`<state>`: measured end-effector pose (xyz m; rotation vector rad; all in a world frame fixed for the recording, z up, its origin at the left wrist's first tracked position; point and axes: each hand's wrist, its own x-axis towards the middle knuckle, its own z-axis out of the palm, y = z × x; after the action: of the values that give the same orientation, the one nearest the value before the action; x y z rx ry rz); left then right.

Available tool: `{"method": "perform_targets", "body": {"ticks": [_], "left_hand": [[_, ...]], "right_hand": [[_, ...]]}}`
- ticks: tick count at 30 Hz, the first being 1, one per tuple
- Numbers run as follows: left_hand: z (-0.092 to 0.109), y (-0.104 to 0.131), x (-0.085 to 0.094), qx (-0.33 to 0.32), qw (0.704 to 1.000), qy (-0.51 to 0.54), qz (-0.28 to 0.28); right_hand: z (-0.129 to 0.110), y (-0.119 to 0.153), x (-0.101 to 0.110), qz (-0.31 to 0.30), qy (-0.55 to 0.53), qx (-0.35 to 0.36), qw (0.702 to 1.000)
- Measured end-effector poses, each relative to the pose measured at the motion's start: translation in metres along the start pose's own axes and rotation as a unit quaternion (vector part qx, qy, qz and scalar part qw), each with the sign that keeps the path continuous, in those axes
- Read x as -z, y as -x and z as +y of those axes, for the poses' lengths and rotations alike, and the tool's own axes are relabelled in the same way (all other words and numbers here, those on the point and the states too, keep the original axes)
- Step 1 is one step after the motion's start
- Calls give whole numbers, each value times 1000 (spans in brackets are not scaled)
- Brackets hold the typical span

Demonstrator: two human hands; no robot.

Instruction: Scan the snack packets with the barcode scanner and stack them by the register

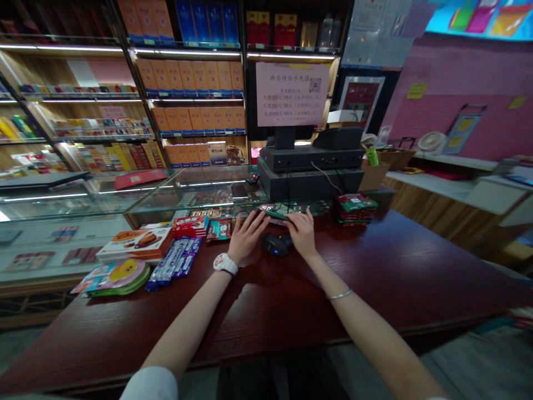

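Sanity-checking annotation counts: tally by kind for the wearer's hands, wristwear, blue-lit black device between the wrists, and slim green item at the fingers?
Hands: 2 (left hand, right hand)
Wristwear: 2 (white watch, silvery bangle)
Blue-lit black device: 1
Slim green item: 1
Total: 6

The person's 2 forearms (195, 322) are bare, with a plain, whitish short sleeve (152, 384) showing on the left arm near the elbow. Behind the left hand (249, 240) sits a chunky white wristwatch (225, 264) with a rounded case, its dial markings too small to read. Behind the right hand (302, 232), 1 slim, silver-coloured bangle (341, 294) circles the forearm.
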<state>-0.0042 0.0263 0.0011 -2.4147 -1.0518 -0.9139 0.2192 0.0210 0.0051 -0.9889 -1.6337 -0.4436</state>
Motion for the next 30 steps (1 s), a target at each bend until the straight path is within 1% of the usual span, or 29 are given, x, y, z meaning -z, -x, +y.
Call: {"method": "perform_targets", "body": {"ticks": [4,8,10,13,17,19,22,26,30], "left_hand": [[1,3,-9,14,1000,12,-13],[2,3,-7,19,1000,12,-9],[3,2,-4,26,1000,17,-4],[4,-2,-1,39,999,12,12],[3,-9,2,38,998,-25,38],[3,-12,3,41,998,-37,43],[3,-15,6,53,997,-32,44],[1,-15,10,74,996,11,44],[-1,-10,15,98,993,64,28]], "right_hand": [[-5,-2,0,-39,-39,-1,998],[-6,-3,1,-57,-49,-1,997],[-7,-4,3,-61,-41,3,997],[-9,-4,5,-82,-10,31,996],[-12,-1,5,-147,27,69,986],[-12,2,3,-173,29,64,982],[-11,3,1,-182,16,42,982],[-6,2,1,-182,-25,13,983],[2,6,-4,-202,-67,0,977]]}}
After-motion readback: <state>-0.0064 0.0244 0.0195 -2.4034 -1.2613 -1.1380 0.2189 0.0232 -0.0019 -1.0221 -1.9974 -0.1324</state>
